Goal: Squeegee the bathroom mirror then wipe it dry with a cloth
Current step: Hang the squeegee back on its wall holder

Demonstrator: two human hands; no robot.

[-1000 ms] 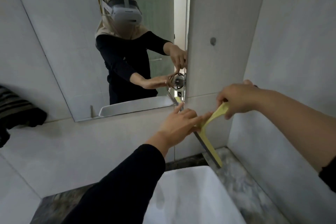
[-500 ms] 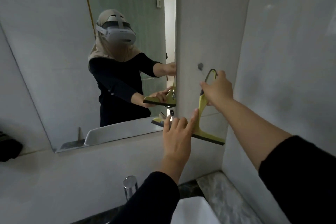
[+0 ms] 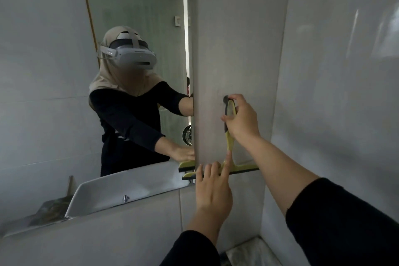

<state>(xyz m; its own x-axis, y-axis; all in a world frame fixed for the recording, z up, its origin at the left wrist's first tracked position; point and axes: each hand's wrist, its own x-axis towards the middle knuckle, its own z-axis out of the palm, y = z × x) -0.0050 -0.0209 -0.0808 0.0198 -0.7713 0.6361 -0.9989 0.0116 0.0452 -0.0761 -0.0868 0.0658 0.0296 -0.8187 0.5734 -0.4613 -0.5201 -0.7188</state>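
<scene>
The yellow-green squeegee (image 3: 229, 147) stands upright against the grey tiled wall, right of the mirror (image 3: 64, 71). My right hand (image 3: 241, 117) is closed around its handle, whose looped top sits at a small dark hook (image 3: 225, 99) on the wall. The black-edged blade (image 3: 244, 168) lies level at the bottom. My left hand (image 3: 212, 188) reaches up with fingers spread, its fingertips touching the blade near the mirror's lower right corner. No cloth is in sight.
The mirror reflects a person in a headset and the white basin (image 3: 121, 188). A tiled side wall (image 3: 334, 93) stands close on the right. A bit of marble counter (image 3: 248, 250) shows at the bottom.
My right hand has raised the squeegee from near the counter up the wall, turning it upright, until its loop reached the hook. My left hand followed upward to the blade. The camera tilted up.
</scene>
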